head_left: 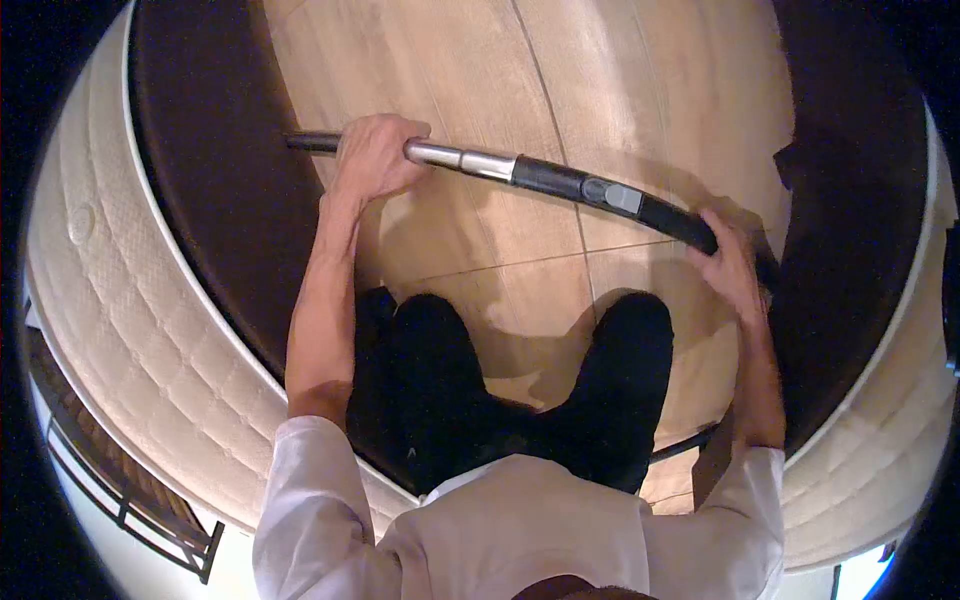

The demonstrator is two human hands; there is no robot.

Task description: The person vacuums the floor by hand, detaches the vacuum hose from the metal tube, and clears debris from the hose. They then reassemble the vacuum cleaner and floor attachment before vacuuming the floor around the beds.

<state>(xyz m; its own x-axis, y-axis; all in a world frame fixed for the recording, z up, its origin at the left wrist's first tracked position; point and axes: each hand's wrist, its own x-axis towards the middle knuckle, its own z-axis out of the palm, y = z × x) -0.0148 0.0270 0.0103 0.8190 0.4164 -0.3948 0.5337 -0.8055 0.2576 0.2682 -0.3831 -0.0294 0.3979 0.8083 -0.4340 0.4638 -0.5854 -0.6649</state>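
A vacuum cleaner wand (pixel 488 166) stretches across the view above the floor, sloping down to the right. It has a silver metal tube, a black handle section with a grey slider, and a dark end at the left. My left hand (pixel 378 155) is closed around the tube near that left end. At the other end, my right hand (pixel 728 262) is closed on the curved black handle. What continues beyond my right hand is mostly hidden in shadow.
Wood-look floor tiles (pixel 420 60) lie below, between two beds. A quilted cream mattress (pixel 130 300) with a dark bed base (pixel 200 120) flanks my left; another dark bed base (pixel 850 200) is on the right. My knees (pixel 635 330) are bent close in front.
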